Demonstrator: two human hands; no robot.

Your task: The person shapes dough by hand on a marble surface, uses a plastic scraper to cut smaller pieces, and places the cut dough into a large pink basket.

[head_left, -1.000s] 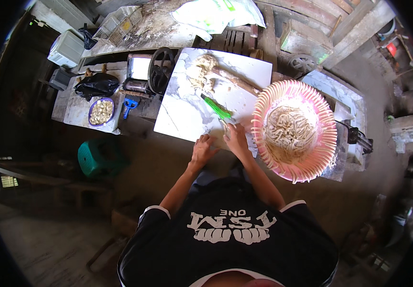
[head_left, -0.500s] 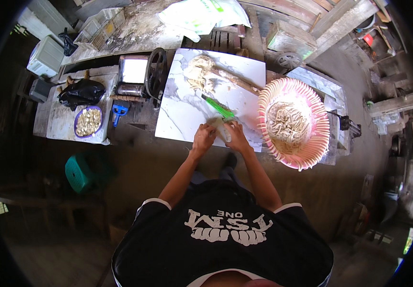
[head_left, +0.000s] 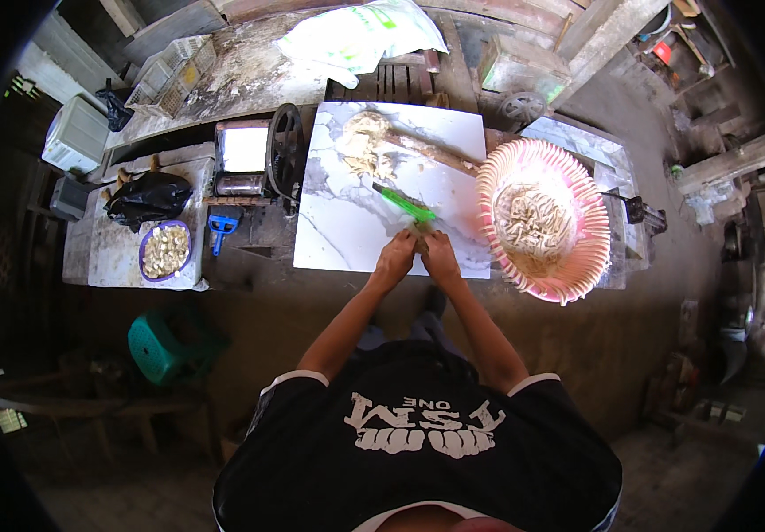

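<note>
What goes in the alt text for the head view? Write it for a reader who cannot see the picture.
Seen from above, a person's left hand and right hand meet over a small piece of dough at the near edge of a white marble board. A green-handled knife lies just beyond; a pink basket of dough strips sits to the right.

A white marble-patterned board with grey veins fills the upper middle of the frame, a bright green-handled tool on it. At the right, a pink, white-striped fluted basket holds pale beige strips. Lower left: a teal plastic stool.
</note>
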